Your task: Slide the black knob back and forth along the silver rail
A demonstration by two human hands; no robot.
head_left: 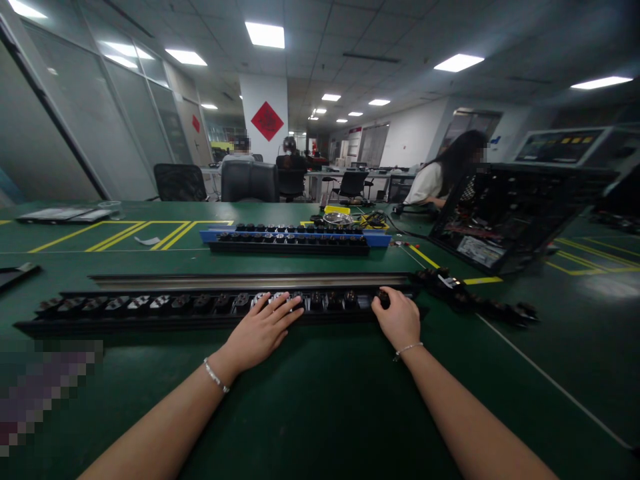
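A long black channel-shaped rail (150, 325) lies across the green table in front of me, with a row of dark, socket-like modules (160, 302) set along it. My left hand (263, 330) rests flat on the middle of this row, fingers spread. Near the rail's right end, my right hand (399, 319) has its thumb and fingers closed around a small black module (384, 299). A bare stretch of rail shows just left of that module. Behind it runs a second long strip (250, 283).
Farther back lies a blue rail (295, 233) with more black modules. Loose black modules (500, 308) sit to the right, below an open computer case (505, 220). A yellow tray (337, 211) and cables stand behind. Another person (430, 180) sits at the far right.
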